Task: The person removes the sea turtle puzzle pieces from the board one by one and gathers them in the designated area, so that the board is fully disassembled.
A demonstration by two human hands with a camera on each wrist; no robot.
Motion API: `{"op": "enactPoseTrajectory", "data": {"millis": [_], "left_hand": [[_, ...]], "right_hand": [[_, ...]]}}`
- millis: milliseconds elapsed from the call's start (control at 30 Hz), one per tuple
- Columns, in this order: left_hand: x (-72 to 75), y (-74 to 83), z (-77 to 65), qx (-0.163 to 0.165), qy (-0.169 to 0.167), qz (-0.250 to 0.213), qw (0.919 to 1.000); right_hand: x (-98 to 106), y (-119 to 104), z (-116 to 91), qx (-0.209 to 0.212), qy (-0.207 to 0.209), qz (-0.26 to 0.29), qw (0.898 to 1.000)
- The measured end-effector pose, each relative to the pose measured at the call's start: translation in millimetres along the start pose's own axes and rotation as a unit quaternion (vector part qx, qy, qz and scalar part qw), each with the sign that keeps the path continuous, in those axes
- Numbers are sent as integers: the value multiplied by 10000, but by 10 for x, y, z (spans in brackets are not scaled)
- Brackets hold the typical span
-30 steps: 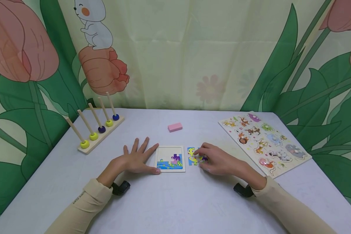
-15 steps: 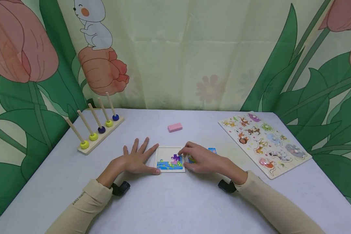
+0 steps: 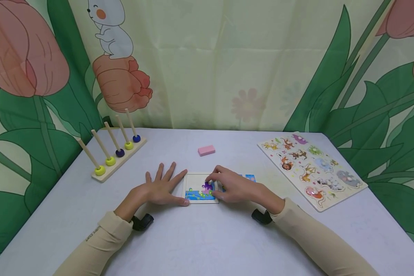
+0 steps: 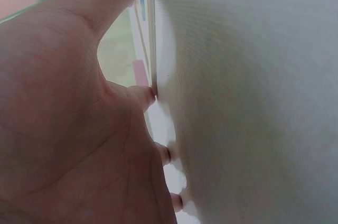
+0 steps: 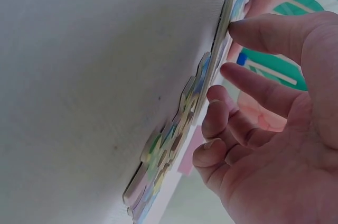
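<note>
A small framed jigsaw puzzle (image 3: pixel 200 173) lies on the white table, with blue sea pieces along its bottom and a purple-and-pink piece (image 3: pixel 206 186) at right. My left hand (image 3: pixel 160 188) lies spread at its left side, thumb and index finger touching the frame. My right hand (image 3: pixel 236 187) reaches over the frame's right side, index finger above the purple piece and thumb near the right edge. In the right wrist view, thumb and index finger are extended and apart at the puzzle; the other fingers curl loosely. Loose puzzle pieces (image 3: pixel 250 178) lie partly hidden under this hand.
Behind the puzzle lies a pink block (image 3: pixel 206 150). A wooden peg stand (image 3: pixel 119 163) with yellow and dark blue beads sits at left. At right lies an animal picture board (image 3: pixel 308 168). A printed curtain (image 3: pixel 207 76) hangs behind the table.
My right hand has moved left from the loose pieces onto the right side of the puzzle frame, uncovering some blue pieces behind it. The left hand has stayed in place.
</note>
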State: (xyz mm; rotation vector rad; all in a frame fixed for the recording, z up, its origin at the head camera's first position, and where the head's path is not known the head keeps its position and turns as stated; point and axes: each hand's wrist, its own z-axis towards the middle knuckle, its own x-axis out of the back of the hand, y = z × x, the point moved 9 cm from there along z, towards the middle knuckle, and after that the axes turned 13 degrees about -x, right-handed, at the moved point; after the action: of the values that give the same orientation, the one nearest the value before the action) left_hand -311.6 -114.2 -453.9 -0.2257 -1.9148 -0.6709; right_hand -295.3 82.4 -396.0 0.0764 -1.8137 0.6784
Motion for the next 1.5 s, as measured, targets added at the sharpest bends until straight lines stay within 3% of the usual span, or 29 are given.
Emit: {"op": "enactPoseTrajectory", "data": {"millis": [400, 800, 1300, 1500], "left_hand": [[1, 13, 2, -7, -44, -12, 10000], [19, 36, -11, -41, 15, -40, 10000], [25, 25, -30, -50, 50, -73, 9999], [33, 43, -21, -87, 85, -74, 9999]], "right_hand": [[6, -27, 16, 224, -22, 41, 9997], [-29, 4, 32, -105, -165, 52, 9998], [0, -41, 27, 109, -42, 133, 9998], [14, -8, 14, -25, 6, 53, 10000]]}}
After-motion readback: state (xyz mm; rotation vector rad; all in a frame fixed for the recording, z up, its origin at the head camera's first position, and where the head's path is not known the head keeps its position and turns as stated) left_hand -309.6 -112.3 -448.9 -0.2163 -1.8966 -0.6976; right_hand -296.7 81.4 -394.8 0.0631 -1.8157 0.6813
